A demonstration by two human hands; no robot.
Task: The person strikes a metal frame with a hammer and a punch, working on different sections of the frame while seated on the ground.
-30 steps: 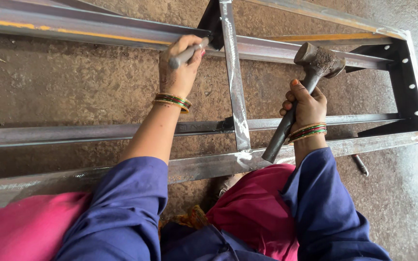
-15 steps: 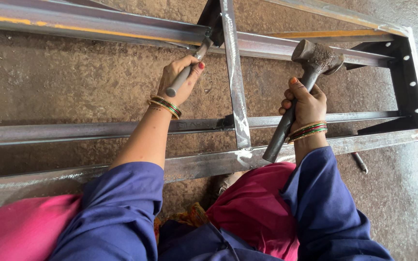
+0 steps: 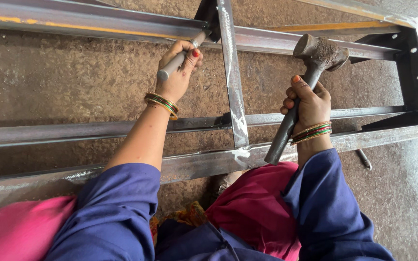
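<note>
My left hand (image 3: 177,65) grips a grey metal chisel (image 3: 170,67) whose tip points up-right to the joint where the upright cross bar (image 3: 231,82) meets the far rail (image 3: 97,21). My right hand (image 3: 308,104) holds the dark handle of a heavy hammer (image 3: 318,50), its worn steel head raised to the right of the cross bar, above the frame. Both wrists wear coloured bangles. The steel frame (image 3: 412,72) lies flat on the concrete floor.
The middle rail (image 3: 73,130) and near rail (image 3: 194,162) run left to right under my arms. A black end plate with holes (image 3: 414,53) closes the frame at right. A small metal rod (image 3: 364,159) lies on the floor beside the near rail. Pink cloth covers my knees.
My left hand with the chisel has shifted slightly down and left along the joint. The hammer stays raised at nearly the same height.
</note>
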